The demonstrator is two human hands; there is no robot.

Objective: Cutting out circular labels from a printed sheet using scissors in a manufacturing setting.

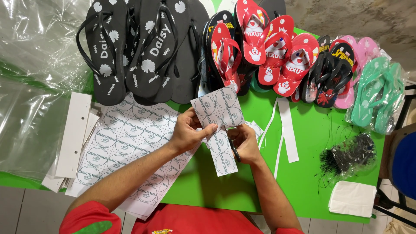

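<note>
Seen from above, a person in a red shirt works at a bright green table (pixel 303 173). At the centre, the left hand (pixel 187 132) pinches a white paper piece printed with round grey labels (pixel 220 125), thumb and fingers closed on its left edge, lifting it off the table so it can be cut. The right hand (pixel 245 145), just at 4 o'clock of the left, is closed around black-handled scissors (pixel 234 149), blades mostly hidden under the paper. At 8 o'clock lies a large white sheet of the same round labels (pixel 125 151), uncut. Along 12 o'clock, rows of flip-flops line the far edge: black ones with white daisies (pixel 143 47), red ones (pixel 264 47), pink and mint-green ones (pixel 377 93) towards 2 o'clock. Narrow white paper offcuts (pixel 287 130) lie at 3 o'clock, a bundle of black tag strings (pixel 346 157) beyond.
</note>
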